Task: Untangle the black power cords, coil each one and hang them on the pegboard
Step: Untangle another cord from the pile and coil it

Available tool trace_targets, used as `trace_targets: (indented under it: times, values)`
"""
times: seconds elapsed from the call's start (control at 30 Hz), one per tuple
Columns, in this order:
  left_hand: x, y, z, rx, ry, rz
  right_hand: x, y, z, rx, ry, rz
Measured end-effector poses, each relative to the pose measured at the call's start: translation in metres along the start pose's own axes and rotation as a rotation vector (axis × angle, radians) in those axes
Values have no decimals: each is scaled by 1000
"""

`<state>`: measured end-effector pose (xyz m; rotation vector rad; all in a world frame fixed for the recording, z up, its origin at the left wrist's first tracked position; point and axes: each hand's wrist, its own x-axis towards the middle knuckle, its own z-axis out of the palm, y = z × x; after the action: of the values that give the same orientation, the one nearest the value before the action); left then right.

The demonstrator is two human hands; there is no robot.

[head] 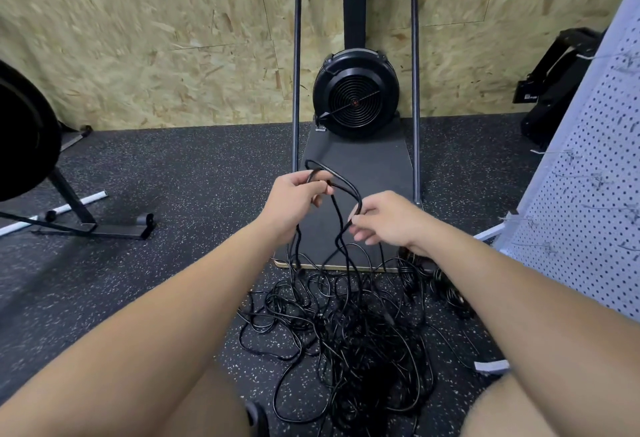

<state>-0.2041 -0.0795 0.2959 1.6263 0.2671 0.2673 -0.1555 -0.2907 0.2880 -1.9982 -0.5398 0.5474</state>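
The left hand (pixel 294 194) is curling its grip around a loop of black cord (pixel 341 184), while the right hand (pixel 384 218) is pinching the same loop beside it. Strands are trailing down into the tangled cords (pixel 349 332) on the floor (pixel 173 173); the pegboard (pixel 585 194) is standing at right.

Setting: home or garage gym. Speckled rubber floor (pixel 156 166), OSB wall panels (pixel 156 28), fan-wheel exercise machine (pixel 355 92) against wall, weight plate (pixel 24 132) at left edge, white pegboard (pixel 588 173) at right.
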Motion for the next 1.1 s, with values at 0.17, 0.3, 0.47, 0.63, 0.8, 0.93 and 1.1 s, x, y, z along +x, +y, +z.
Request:
trace_targets:
  times: [0.17, 0.3, 0.47, 0.63, 0.8, 0.93, 1.1]
  values:
    - [-9, -6, -1, 222, -247, -73, 4, -23, -5, 303, 207, -103]
    - [-13, -8, 1, 333, -409, -64, 8, -26, -9, 434, 244, -140]
    - [-13, -8, 0, 291, -300, 5, 6, -21, -10, 309, 229, -125]
    - [-16, 2, 5, 235, -206, 51, -2, -1, -7, -26, -5, -22]
    - [-20, 12, 14, 108, -200, 49, 0, 20, 14, -232, -236, 70]
    - [-21, 14, 18, 58, -210, 65, 5, 27, 21, -280, -242, 19]
    - [-17, 12, 12, 36, -191, 65, 7, 25, 19, -239, -194, 3]
